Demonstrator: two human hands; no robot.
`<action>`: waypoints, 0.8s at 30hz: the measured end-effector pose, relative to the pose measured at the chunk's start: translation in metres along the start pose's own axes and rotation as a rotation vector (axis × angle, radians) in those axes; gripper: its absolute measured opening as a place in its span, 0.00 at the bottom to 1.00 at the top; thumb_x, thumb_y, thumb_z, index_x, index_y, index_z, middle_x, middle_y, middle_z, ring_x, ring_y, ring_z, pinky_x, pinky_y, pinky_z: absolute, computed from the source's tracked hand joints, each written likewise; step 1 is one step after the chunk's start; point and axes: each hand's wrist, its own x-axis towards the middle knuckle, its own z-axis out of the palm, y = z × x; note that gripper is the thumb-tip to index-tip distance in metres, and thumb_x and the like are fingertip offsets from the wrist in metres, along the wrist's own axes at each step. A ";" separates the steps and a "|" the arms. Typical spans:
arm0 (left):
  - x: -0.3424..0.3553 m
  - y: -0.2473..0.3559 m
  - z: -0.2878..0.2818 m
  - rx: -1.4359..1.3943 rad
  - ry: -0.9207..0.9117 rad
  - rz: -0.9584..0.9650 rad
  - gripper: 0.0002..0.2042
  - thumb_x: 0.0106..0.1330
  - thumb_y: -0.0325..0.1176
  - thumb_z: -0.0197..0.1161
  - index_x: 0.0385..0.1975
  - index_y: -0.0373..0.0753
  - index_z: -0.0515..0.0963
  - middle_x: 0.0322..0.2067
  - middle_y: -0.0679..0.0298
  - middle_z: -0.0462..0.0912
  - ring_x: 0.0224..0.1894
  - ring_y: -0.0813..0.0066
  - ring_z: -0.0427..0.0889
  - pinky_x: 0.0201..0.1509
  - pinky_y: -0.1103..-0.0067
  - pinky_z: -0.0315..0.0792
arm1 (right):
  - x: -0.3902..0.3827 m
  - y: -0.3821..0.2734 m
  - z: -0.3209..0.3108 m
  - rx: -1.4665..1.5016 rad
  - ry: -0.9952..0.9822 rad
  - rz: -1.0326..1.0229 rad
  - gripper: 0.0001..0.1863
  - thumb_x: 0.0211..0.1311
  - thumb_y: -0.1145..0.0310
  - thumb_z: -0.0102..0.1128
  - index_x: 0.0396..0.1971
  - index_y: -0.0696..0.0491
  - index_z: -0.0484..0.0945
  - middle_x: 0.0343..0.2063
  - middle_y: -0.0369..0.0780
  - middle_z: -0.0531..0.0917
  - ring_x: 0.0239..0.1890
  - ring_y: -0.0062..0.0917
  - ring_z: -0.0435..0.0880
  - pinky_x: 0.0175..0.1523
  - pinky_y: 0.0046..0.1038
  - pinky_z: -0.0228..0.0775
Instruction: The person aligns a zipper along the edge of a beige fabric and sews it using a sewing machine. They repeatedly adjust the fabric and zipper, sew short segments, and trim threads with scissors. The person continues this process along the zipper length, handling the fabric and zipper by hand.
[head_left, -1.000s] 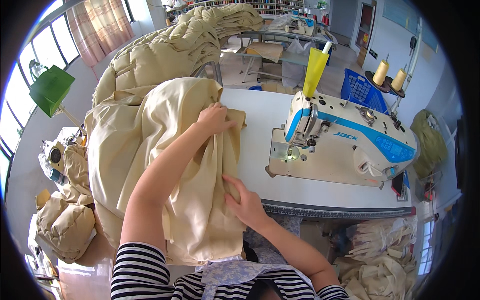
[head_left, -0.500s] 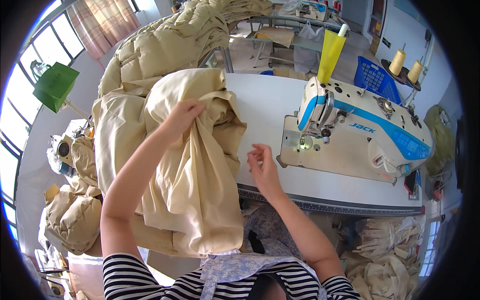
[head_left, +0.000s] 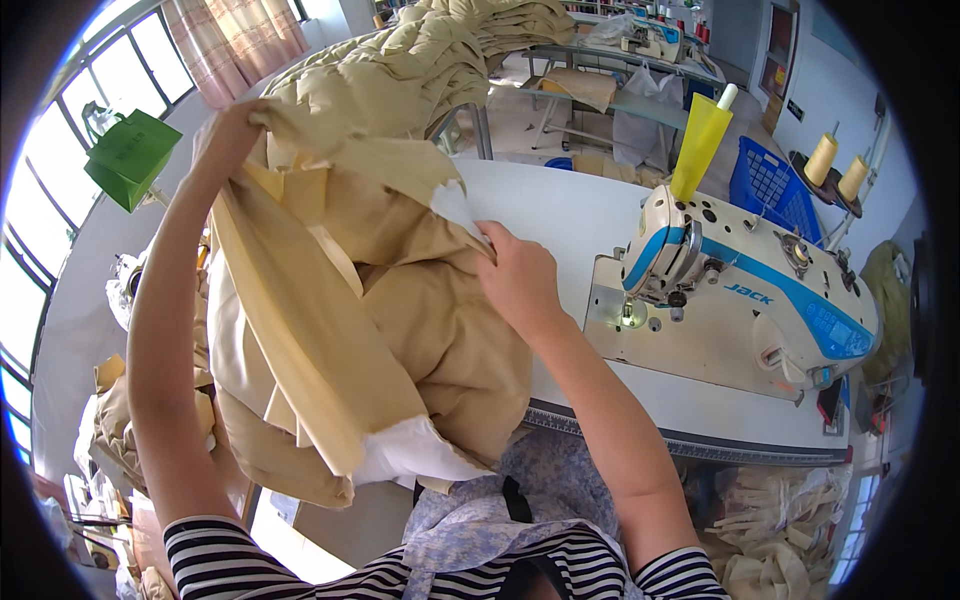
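A large beige padded garment (head_left: 430, 330) hangs bunched between my hands at the left end of the white sewing table. My left hand (head_left: 232, 132) is raised at its far left, closed on a fold of the fabric. On the right, my right hand (head_left: 522, 275) pinches the garment's edge beside a white patch. More white material shows at the garment's near lower edge. To the right of my right hand stands a white and blue sewing machine (head_left: 745, 285), its needle area lit. Folds hide part of my left fingers.
Quilted beige pieces (head_left: 390, 70) are heaped beyond the garment. A yellow holder (head_left: 700, 150) rises from the machine. Behind it are a blue basket (head_left: 770, 190) and thread cones (head_left: 822, 160). A green bag (head_left: 133, 158) hangs at the left. Fabric scraps (head_left: 780, 520) lie below the table's right side.
My left hand has lifted the fabric up and to the left, opening out the garment's folds. My right hand, empty before, has taken hold of the edge. The view has shifted slightly.
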 end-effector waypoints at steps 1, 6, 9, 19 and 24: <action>0.016 0.004 -0.004 -0.088 0.170 -0.060 0.16 0.63 0.35 0.61 0.51 0.56 0.83 0.38 0.60 0.89 0.41 0.56 0.87 0.46 0.64 0.78 | -0.004 -0.013 -0.012 0.265 -0.047 -0.111 0.16 0.67 0.64 0.59 0.50 0.56 0.80 0.32 0.47 0.87 0.27 0.38 0.86 0.34 0.39 0.76; 0.050 0.157 0.090 -0.206 0.653 0.358 0.17 0.58 0.30 0.61 0.47 0.50 0.85 0.50 0.58 0.82 0.54 0.54 0.78 0.56 0.64 0.75 | -0.066 0.004 -0.057 0.902 -0.417 0.279 0.20 0.68 0.67 0.62 0.58 0.56 0.76 0.31 0.30 0.83 0.23 0.09 0.75 0.24 0.20 0.68; -0.012 0.268 0.207 -0.176 0.497 0.576 0.19 0.60 0.27 0.60 0.49 0.54 0.85 0.45 0.65 0.81 0.53 0.62 0.76 0.58 0.64 0.70 | -0.114 0.055 -0.057 0.752 -0.348 0.666 0.25 0.67 0.67 0.63 0.62 0.56 0.72 0.29 0.33 0.84 0.20 0.16 0.77 0.24 0.24 0.69; -0.105 0.325 0.261 -0.644 -0.127 0.786 0.21 0.60 0.36 0.63 0.56 0.45 0.80 0.55 0.62 0.77 0.63 0.54 0.70 0.71 0.52 0.57 | -0.217 0.107 -0.046 -0.347 -0.210 -0.177 0.45 0.47 0.66 0.71 0.71 0.43 0.65 0.72 0.43 0.63 0.74 0.39 0.60 0.77 0.49 0.48; -0.152 0.298 0.225 -0.544 -0.594 0.986 0.21 0.70 0.32 0.55 0.63 0.45 0.75 0.63 0.62 0.74 0.66 0.51 0.70 0.73 0.62 0.62 | -0.213 0.100 -0.011 -0.402 -0.140 -0.456 0.34 0.54 0.70 0.60 0.65 0.47 0.72 0.69 0.40 0.69 0.72 0.33 0.64 0.76 0.46 0.51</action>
